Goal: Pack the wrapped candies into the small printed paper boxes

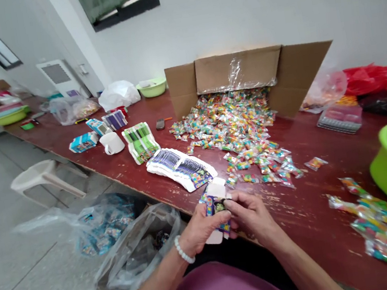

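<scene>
"Where's the small carton (pixel 210 206)?"

"At the counter's (pixel 300 226) front edge, grasped between the fingers of the left hand (pixel 199 225) on its left side and the right hand (pixel 254 211) on its right."

"Which step, then?"

"Shaping or closing it, I'd judge; one end flap (pixel 216 189) stands out. The next move calls for a steady left hold and light right fingers, so the thin card doesn't buckle."
</scene>
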The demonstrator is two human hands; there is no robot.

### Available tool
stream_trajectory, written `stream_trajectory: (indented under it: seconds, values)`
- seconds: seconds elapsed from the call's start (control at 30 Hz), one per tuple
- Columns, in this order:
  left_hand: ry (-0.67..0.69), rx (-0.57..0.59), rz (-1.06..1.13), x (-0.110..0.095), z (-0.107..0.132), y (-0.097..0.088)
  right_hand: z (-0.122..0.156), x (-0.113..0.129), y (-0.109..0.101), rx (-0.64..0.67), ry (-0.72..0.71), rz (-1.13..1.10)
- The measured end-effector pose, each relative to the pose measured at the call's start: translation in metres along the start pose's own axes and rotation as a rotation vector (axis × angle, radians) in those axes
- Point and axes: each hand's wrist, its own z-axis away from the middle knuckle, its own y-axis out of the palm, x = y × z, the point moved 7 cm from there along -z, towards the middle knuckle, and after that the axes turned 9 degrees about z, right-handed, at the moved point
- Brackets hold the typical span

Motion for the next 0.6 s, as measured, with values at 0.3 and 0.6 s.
stream_trajectory:
  seconds: [0.3,0.6]
  values:
    - [0.356,-0.339,-0.171,-0.019,0.018,-0.028,-0.008,-0.005,0.005,-0.058,0.04,-0.093]
    - [0.33,-0.239,-0.095,-0.024,0.013,-0.025,-0.005,-0.004,0.017,-0.108,0.009,-0.26]
